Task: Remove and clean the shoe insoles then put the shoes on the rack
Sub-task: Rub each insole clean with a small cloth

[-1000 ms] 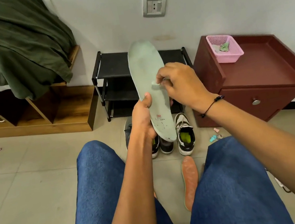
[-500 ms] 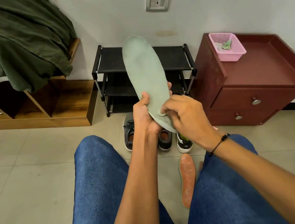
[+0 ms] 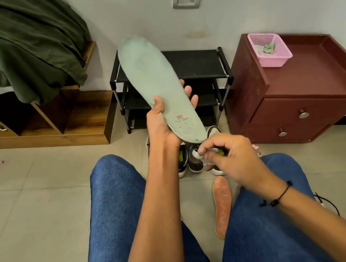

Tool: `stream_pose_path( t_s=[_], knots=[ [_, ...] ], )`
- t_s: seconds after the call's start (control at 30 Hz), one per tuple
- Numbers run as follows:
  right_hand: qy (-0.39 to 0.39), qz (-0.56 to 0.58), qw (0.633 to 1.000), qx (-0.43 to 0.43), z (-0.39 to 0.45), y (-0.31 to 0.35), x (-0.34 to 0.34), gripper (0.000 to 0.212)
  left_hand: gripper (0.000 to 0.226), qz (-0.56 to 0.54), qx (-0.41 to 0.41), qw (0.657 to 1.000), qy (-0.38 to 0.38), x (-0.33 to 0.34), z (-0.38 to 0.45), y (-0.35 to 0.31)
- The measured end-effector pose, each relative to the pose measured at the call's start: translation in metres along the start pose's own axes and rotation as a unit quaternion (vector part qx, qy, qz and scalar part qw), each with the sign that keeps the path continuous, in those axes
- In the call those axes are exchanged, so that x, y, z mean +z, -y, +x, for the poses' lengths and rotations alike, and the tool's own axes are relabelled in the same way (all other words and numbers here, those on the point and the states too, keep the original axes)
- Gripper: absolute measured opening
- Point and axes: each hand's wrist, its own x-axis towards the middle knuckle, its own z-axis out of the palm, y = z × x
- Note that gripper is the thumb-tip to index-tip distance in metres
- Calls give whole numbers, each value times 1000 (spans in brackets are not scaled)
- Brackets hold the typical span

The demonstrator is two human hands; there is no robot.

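Insole (image 3: 154, 83), the pale green one, is standing nearly upright in the left hand (image 3: 161, 123), heel end down and toe end leaning toward the wall, so its printed face is turning up to the person for wiping. That grip is wrapping it, thumb on the near edge and fingertips showing past the far edge. Just below the heel, the right hand (image 3: 229, 155) is pinching a small white wipe (image 3: 197, 155), fingers curled tight round it; it looks ready for another pass. Down on the floor, an orange insole (image 3: 223, 205) is lying between the knees, and the shoes (image 3: 189, 159) are waiting beneath the hands, still off the black rack (image 3: 197, 64) at the wall. Off to the right, a pink basket (image 3: 270, 50) is sitting on the red cabinet (image 3: 310, 74), holding a crumpled greenish scrap, too small to identify.
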Motion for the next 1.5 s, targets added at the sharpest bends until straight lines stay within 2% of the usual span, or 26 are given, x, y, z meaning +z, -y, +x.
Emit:
stream_pose_path(
  t_s=[0.13, 0.3, 0.4, 0.5, 0.57, 0.63, 0.73, 0.8, 0.9, 1.0, 1.1, 1.17, 1.3, 1.4, 1.5],
  knots=[
    [47, -46, 998, 20, 12, 17, -30, 28, 44, 23, -1, 999, -26, -6, -1, -4],
    [-16, -103, 992, -67, 52, 46, -44, 25, 68, 67, -2, 997, -31, 6, -3, -2],
    [-18, -238, 960, -147, 77, 48, -27, 17, 72, 80, 1, 997, -25, 14, -4, 2],
    [-19, -331, 925, -187, 79, 36, -7, 17, 75, 38, 2, 999, -8, 15, 1, 1],
    [-61, -315, 928, -189, 68, 27, 4, 17, 78, 21, 4, 1000, 6, 13, 3, -1],
    [-107, -244, 950, -166, 53, 22, 11, 16, 80, 7, -7, 1000, 23, 13, 5, 1],
    [-130, -131, 980, -71, 37, 24, 12, 20, 79, -19, -13, 999, 41, 14, 9, 8],
    [-126, -92, 988, -14, 31, 25, 10, 21, 76, -27, -18, 999, 43, 14, 11, 11],
    [-134, -66, 989, 12, 32, 25, 8, 19, 78, 56, -32, 997, 41, 16, 11, 13],
    [-186, -87, 978, -31, 45, 27, 7, 16, 77, 164, -56, 984, 31, 24, 12, 19],
    [-159, -91, 982, -36, 56, 29, 1, 16, 75, 193, -36, 981, 8, 23, 14, 23],
    [-140, -94, 985, -37, 58, 30, -10, 17, 76, 176, -19, 984, 10, 18, 14, 20],
    [-186, -149, 968, -76, 67, 27, -28, 18, 86, 152, -13, 987, 54, 14, 14, 15],
    [-175, -250, 946, -107, 68, 18, -14, 16, 87, 112, -11, 991, 79, 20, 11, 18],
    [-186, -250, 945, -97, 64, 13, -1, 19, 88, 92, -17, 992, 79, 21, 9, 18]
  ],
)
